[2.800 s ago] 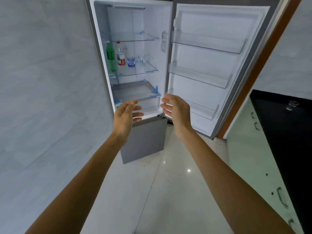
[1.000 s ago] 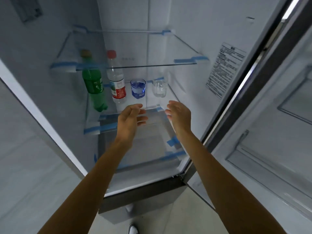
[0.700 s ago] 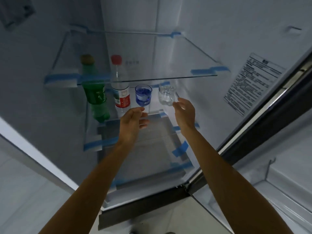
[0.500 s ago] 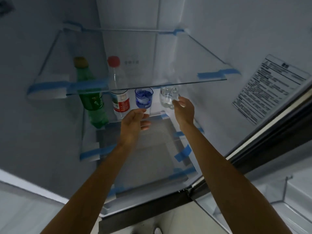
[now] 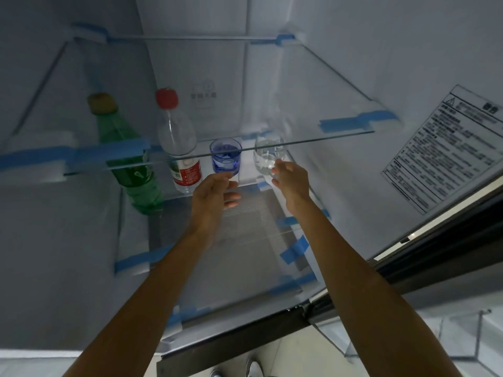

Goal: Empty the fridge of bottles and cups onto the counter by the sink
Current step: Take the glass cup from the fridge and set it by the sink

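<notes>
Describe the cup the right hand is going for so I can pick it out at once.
Inside the open fridge, look at the lower glass shelf, where four items stand in a row. The clear cup is rightmost, at the right hand; its neighbour is a blue cup.

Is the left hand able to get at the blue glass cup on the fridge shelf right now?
Probably yes: the left hand hovers open just before the blue glass cup, with nothing between them.
</notes>
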